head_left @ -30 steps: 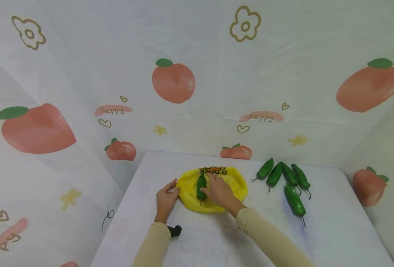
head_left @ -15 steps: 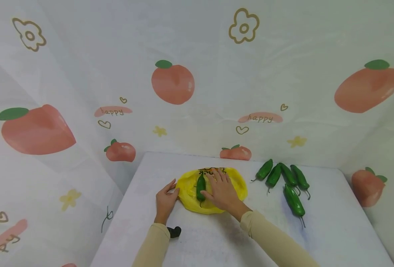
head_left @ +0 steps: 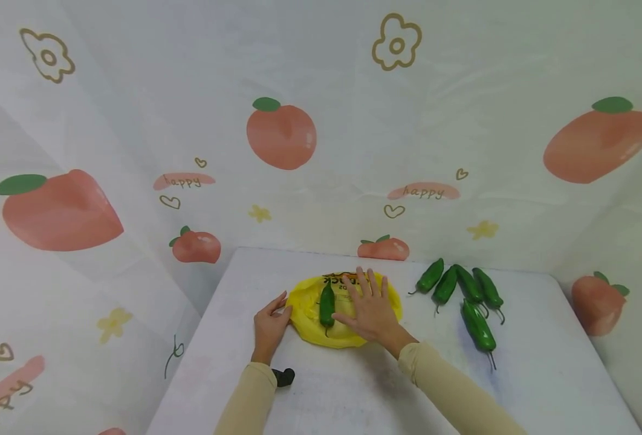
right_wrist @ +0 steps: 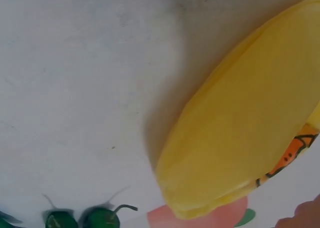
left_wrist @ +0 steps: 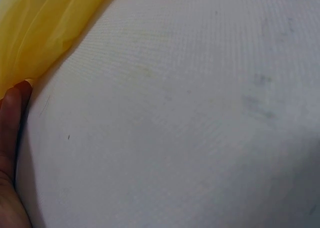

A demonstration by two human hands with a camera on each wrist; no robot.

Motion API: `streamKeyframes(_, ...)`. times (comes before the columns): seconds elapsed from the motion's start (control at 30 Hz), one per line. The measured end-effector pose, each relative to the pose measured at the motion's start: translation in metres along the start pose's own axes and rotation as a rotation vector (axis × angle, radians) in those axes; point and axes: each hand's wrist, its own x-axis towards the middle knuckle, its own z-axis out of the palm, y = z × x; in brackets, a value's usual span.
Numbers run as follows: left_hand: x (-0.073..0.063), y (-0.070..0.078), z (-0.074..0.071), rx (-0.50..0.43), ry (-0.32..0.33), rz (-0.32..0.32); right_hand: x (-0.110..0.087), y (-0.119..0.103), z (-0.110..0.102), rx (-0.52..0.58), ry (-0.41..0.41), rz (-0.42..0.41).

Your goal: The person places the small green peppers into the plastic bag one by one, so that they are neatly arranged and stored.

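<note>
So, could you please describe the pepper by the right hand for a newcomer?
On the white table, find the yellow plastic item beneath the right hand. The green pepper lies in or on it, alone; the five other visible peppers cluster further right.

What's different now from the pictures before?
The right hand slid a little to the right, away from the green pepper on the yellow plastic, and spread out wide. The left hand stayed at the plastic's edge. The green pepper and the five peppers off to the right stayed put.
</note>
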Motion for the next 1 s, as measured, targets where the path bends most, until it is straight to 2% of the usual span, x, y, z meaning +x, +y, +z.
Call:
streamKeyframes(0.1,0.0,0.001,-0.001,-0.001,-0.003,0.002,-0.001,0.006,0.001,0.007,0.015,0.006)
streamKeyframes(0.47,0.002,-0.004,0.0,0.008,-0.031,-0.03,-0.006,0.029,-0.003,0.007,-0.011,0.071)
streamKeyframes(0.7,0.003,-0.006,0.001,0.019,-0.024,-0.035,-0.013,0.043,-0.006,0.035,-0.019,0.115)
streamKeyframes(1.0,0.003,-0.004,0.001,0.022,-0.023,-0.041,-0.021,0.059,-0.011,0.01,-0.016,0.149)
